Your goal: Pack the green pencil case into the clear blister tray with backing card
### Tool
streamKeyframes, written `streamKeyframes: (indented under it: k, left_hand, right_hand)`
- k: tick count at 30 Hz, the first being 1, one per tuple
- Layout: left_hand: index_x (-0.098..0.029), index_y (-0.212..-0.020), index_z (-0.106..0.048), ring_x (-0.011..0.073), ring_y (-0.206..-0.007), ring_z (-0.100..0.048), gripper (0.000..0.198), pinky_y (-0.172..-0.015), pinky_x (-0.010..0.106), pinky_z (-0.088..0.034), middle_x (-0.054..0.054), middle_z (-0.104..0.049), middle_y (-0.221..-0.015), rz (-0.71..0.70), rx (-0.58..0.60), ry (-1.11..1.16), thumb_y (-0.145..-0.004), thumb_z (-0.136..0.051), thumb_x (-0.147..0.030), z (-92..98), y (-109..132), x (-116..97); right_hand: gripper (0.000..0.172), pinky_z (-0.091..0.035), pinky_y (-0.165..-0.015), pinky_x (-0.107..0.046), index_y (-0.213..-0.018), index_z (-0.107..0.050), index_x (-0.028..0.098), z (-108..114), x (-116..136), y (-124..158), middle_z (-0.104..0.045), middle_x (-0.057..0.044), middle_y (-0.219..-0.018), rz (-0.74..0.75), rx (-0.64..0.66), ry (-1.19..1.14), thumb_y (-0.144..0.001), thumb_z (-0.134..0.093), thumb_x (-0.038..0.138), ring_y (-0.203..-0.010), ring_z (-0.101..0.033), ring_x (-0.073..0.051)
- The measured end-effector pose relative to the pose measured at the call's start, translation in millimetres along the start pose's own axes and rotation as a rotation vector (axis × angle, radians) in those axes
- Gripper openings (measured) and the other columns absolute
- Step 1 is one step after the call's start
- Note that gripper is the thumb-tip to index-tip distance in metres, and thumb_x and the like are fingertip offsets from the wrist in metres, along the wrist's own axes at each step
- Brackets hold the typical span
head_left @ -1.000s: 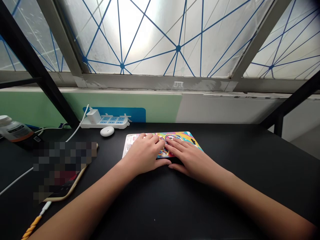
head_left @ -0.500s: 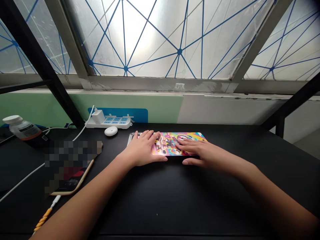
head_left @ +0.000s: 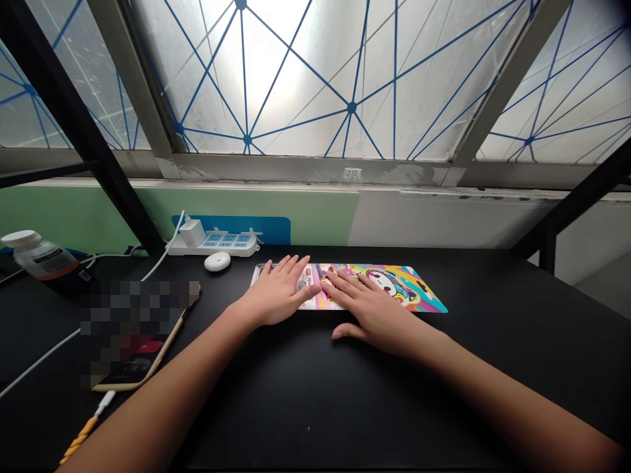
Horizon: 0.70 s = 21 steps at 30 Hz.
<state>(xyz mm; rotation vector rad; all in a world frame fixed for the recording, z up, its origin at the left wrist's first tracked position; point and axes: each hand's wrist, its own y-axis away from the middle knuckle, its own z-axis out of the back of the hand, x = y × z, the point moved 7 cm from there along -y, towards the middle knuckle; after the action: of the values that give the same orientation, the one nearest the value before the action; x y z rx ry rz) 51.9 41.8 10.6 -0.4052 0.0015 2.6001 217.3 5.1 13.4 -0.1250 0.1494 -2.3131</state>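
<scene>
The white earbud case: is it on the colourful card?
No, the white earbud case lies on the black desk, beside the power strip.

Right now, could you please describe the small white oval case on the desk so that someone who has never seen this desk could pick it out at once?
On the black desk beneath the frosted window, find the white power strip along the wall. The small white oval case lies just in front of it, smooth and with no cord showing, unlike the corded charger plugged into the strip.

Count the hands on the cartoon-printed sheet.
2. The left hand lies on the left end of the cartoon-printed sheet, the right hand on its middle; no others show.
</scene>
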Motion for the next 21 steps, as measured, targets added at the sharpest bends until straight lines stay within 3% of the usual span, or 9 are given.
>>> streamKeyframes:
  k: [5,10,12,16,18,21]
  left_hand:
    - [-0.023,-0.157,-0.025,0.0322,-0.152,-0.013,0.08,-0.118,0.057,-0.017,0.011,-0.021,-0.164,0.01,0.025,-0.03,-0.095,-0.024,-0.074,-0.1,-5.1,13.9]
    - [-0.024,-0.154,-0.033,0.0339,-0.151,-0.016,0.081,-0.118,0.056,-0.018,0.01,-0.026,-0.163,0.035,0.062,-0.055,-0.092,-0.026,-0.076,2.8,-3.9,23.4]
    - [-0.024,-0.154,-0.034,0.0346,-0.151,-0.015,0.08,-0.118,0.058,-0.018,0.01,-0.026,-0.163,0.047,0.049,-0.064,-0.093,-0.027,-0.075,4.5,-1.4,21.4]
    - [-0.026,-0.154,-0.033,0.0338,-0.152,-0.008,0.067,-0.117,0.062,-0.014,0.011,-0.016,-0.165,-0.019,-0.092,-0.138,-0.098,-0.032,-0.064,12.5,3.2,-1.3]
    - [-0.027,-0.154,-0.031,0.031,-0.152,-0.009,0.062,-0.118,0.059,-0.015,0.009,-0.012,-0.166,-0.096,-0.128,-0.148,-0.1,-0.033,-0.057,11.4,3.8,-16.7]
    - [-0.023,-0.155,-0.029,0.0305,-0.152,-0.012,0.066,-0.119,0.055,-0.019,0.011,-0.018,-0.165,-0.092,-0.053,-0.088,-0.101,-0.026,-0.061,0.3,0.5,-22.3]
  right_hand:
    - [0.062,-0.036,-0.113,-0.055,-0.152,-0.038,0.035,13.7,-24.2,17.5,-0.04,-0.006,-0.157,-0.067,0.057,-0.039,-0.094,-0.054,0.053,-0.144,-0.036,-0.032]
    - [0.052,-0.048,-0.1,-0.058,-0.133,-0.06,0.027,25.8,-29.1,22.9,-0.063,-0.014,-0.133,-0.082,-0.017,0.04,-0.087,-0.064,0.051,-0.121,-0.059,-0.037]
    - [0.06,-0.044,-0.102,-0.062,-0.136,-0.057,0.025,21.2,-23.0,17.9,-0.059,-0.018,-0.137,-0.079,-0.058,0.08,-0.085,-0.066,0.054,-0.124,-0.056,-0.04]
    - [0.07,-0.034,-0.113,-0.06,-0.152,-0.036,0.023,3.5,-8.3,5.1,-0.032,-0.019,-0.159,-0.023,-0.063,0.079,-0.092,-0.06,0.05,-0.145,-0.03,-0.038]
    - [0.065,-0.033,-0.114,-0.058,-0.153,-0.035,0.024,-1.7,-7.1,1.4,-0.031,-0.018,-0.16,-0.01,-0.051,0.054,-0.095,-0.055,0.044,-0.147,-0.028,-0.035]
    - [0.055,-0.036,-0.113,-0.058,-0.152,-0.038,0.026,-2.4,-12.4,0.4,-0.036,-0.016,-0.158,-0.008,-0.047,0.043,-0.099,-0.049,0.036,-0.145,-0.032,-0.033]
